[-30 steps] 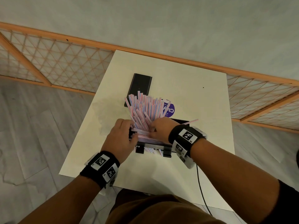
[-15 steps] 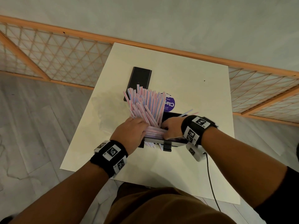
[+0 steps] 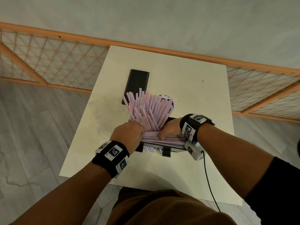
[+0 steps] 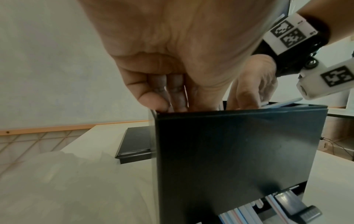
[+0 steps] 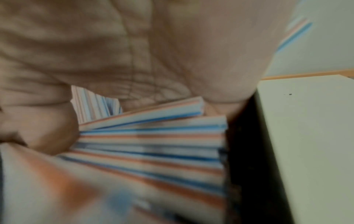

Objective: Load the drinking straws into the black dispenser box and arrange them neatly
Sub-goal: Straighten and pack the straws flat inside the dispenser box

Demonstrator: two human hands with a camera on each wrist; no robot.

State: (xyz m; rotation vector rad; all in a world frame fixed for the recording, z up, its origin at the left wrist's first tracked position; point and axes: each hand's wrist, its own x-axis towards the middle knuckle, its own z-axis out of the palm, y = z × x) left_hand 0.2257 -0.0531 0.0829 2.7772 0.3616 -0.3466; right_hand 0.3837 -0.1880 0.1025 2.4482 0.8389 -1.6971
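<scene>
Loaded so far: a layer of pink-, blue- and white-striped paper drinking straws [image 3: 164, 138] lies flat and mostly parallel inside the tall black rectangular dispenser box [image 4: 239, 151], just under both palms; a few more show at the box's bottom outlet [image 4: 241, 215].
Left to load: a fanned bundle of the same striped straws [image 3: 148, 109] stands slanted out of the box, just beyond the knuckles of both hands, ends uneven.
Left hand [image 3: 128, 135]: at the box's left end, fingers curled down over the rim onto the straw ends; whether it pinches any I cannot tell.
Right hand [image 3: 172, 129]: at the right end, its thumb pressing on the flat layer; the other fingers are hidden.
Flat black lid [image 3: 137, 85]: on the cream table [image 3: 194, 95], well beyond the fingertips, still off.
Judgement: roughly midway; the slanted fan must be laid down and squared.
</scene>
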